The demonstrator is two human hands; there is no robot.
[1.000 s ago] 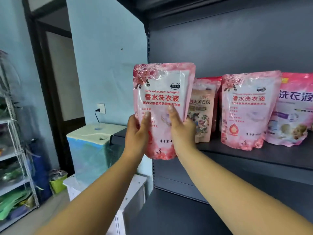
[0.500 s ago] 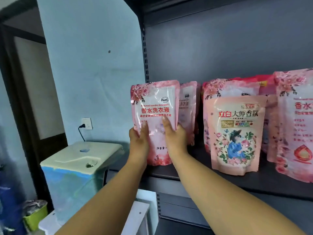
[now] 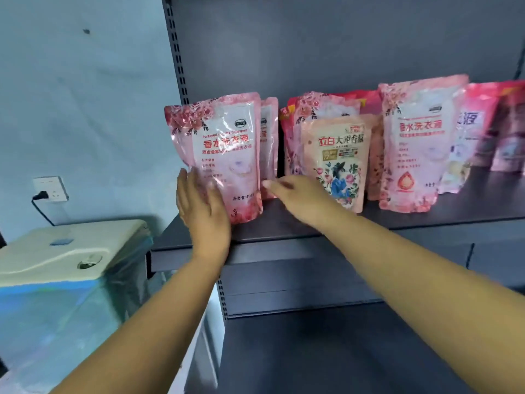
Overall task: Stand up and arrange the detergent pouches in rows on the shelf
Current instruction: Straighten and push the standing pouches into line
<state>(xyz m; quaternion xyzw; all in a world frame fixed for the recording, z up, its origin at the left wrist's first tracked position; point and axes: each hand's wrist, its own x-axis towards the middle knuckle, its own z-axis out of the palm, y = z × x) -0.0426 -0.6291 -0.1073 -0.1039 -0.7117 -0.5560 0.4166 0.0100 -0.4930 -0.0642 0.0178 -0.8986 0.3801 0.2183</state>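
A pink detergent pouch [image 3: 224, 149] with red Chinese lettering stands upright at the left end of the dark grey shelf [image 3: 284, 223]. My left hand [image 3: 203, 209] lies flat against its lower left corner, fingers spread. My right hand [image 3: 298, 196] hovers just right of it with fingers extended, holding nothing. A second pink pouch [image 3: 269, 143] stands behind it. Further right stand a peach flowered pouch [image 3: 338, 160], pink pouches behind it [image 3: 318, 109], another tall pink pouch [image 3: 414, 143] and more pink pouches [image 3: 477, 132] at the right edge.
A perforated shelf upright [image 3: 177, 61] borders the pale blue wall [image 3: 85, 95]. Below left sits a cream-topped blue appliance [image 3: 65, 268] wrapped in plastic, plugged into a wall socket [image 3: 49, 189]. A lower dark shelf [image 3: 326, 351] runs beneath my arms.
The pouch that both hands held in the air now stands on the shelf's left end. My right hand has let go and drawn right; my left hand has opened flat against it.
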